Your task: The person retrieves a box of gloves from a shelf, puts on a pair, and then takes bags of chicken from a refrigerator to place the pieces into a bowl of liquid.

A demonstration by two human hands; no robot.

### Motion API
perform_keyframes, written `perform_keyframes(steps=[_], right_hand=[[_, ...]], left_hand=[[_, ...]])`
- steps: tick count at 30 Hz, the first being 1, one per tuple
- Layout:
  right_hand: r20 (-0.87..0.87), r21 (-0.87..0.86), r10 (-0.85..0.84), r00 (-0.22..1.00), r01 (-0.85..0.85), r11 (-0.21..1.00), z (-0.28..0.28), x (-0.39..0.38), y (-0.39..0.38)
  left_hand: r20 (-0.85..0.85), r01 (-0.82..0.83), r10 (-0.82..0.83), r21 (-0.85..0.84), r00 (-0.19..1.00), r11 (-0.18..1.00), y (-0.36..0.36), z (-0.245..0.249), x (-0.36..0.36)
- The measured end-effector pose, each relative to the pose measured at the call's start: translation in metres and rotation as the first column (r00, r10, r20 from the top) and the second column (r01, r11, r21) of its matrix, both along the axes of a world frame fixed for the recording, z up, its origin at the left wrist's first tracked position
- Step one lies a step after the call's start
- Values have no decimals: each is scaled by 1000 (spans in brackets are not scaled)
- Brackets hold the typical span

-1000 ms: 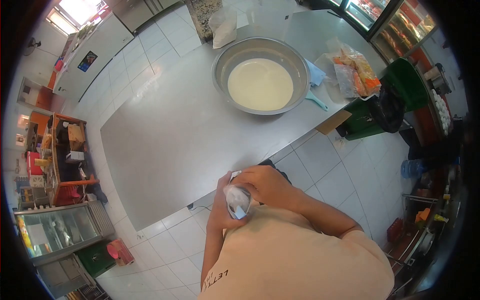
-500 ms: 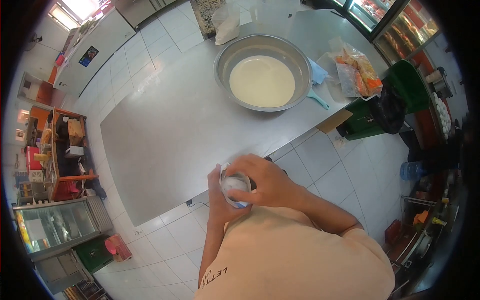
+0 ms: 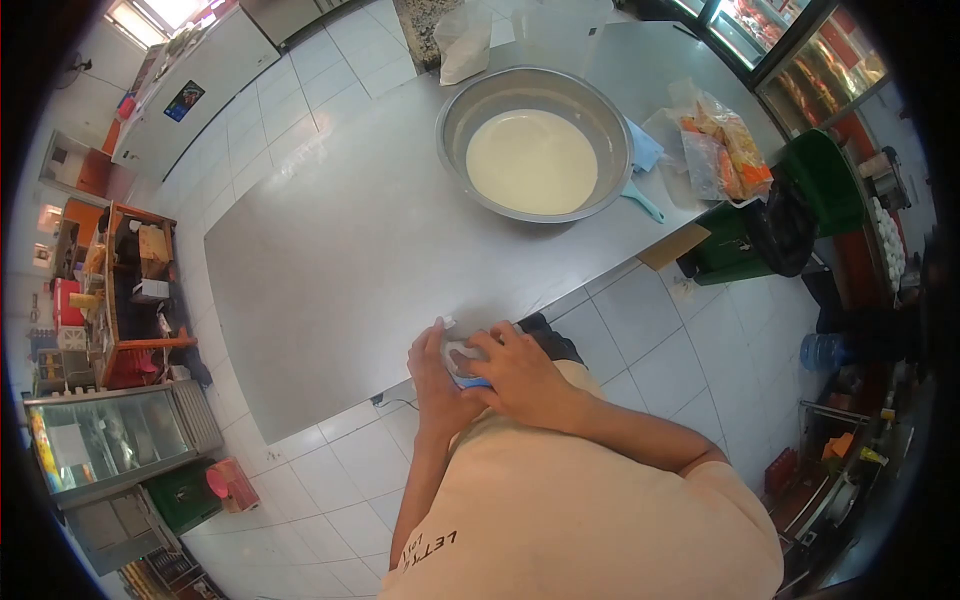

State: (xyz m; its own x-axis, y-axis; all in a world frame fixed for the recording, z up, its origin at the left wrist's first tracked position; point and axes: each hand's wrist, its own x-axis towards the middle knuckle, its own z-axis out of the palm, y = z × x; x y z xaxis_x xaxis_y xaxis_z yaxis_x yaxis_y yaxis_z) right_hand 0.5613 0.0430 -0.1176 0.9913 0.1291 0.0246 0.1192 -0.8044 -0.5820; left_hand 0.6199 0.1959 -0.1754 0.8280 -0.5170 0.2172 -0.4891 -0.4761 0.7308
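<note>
At the near edge of the metal table, my left hand (image 3: pixel 432 380) is wrapped round the left side of a small round tub (image 3: pixel 462 362) with a pale, greyish inside and a bit of blue on its near side. My right hand (image 3: pixel 530 378) grips the tub from the right, its fingers bent over the rim. What lies in the tub is mostly hidden by my fingers. Farther off on the table stands a wide metal basin (image 3: pixel 450 165) holding a pale cream-coloured liquid (image 3: pixel 530 160).
Right of the basin are a light-blue handle (image 3: pixel 643 203), a blue cloth (image 3: pixel 645 147) and plastic bags with orange packaging (image 3: pixel 730 155). A whitish bag (image 3: pixel 464 50) stands behind it. A green bin (image 3: pixel 825 185) stands past the table's right end.
My right hand has come down from over the tub's mouth to its right side, with its fingers more spread. The tub's opening is now more covered. The basin has stayed put.
</note>
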Motion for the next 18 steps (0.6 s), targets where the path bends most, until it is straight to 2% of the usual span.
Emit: perform_keyframes(steps=[7,9,10,12,13,15,16,18], right_hand=[[22,179,-84,996,79,981,-9,3,2],[50,267,-128,991,111,957,-10,5,-4],[49,265,-128,991,110,958,-10,6,-7],[84,320,-189,978,153,935,-9,8,-15],[84,318,-191,978,155,935,-10,9,-19],[142,357,-192,971,130,925,-13,12,-29],[142,356,-191,971,130,926,-14,13,-32],[155,406,-113,981,41,913,-15,15,-37]], left_hand=[[2,-22,22,-13,1000,1000,2,4,2],[-33,-8,4,-122,999,993,12,4,7],[-34,-8,4,-123,999,992,17,4,10],[-383,-186,90,-220,919,958,31,1,15],[-383,-184,88,-222,919,958,42,-7,19],[-617,-129,69,-53,784,990,65,-34,24],[-618,-129,68,-55,783,990,70,-41,21],[-694,-2,-76,-111,715,994,78,-55,14]])
